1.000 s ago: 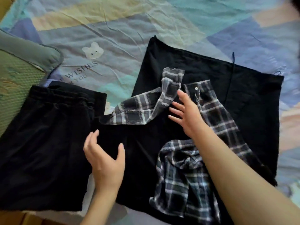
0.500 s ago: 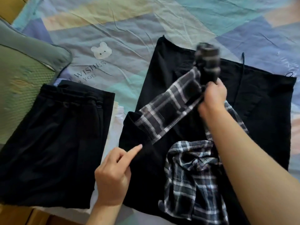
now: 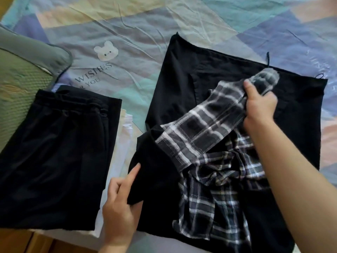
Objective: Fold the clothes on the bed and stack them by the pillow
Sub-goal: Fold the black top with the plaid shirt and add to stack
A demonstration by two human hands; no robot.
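- Done, by the look of it: folded black trousers [image 3: 54,157] lie on a white folded garment [image 3: 120,154], just beside the green pillow [image 3: 21,84] on the bed [image 3: 127,33].
- In hand: the right hand [image 3: 259,108] has its fingers clamped on a plaid sleeve [image 3: 209,121], lifted over the crumpled plaid shirt [image 3: 218,198].
- The left hand [image 3: 120,207] pinches the black garment [image 3: 182,84] spread beneath at its edge, forefinger straight.
- Left, I judge: fold both and stack them by the pillow.

The right hand [image 3: 259,106] gripped the plaid shirt [image 3: 206,125] by its sleeve, the forearm stretched across that shirt. The left hand [image 3: 120,203] lay left of the shirt, pinching black cloth, forefinger extended.
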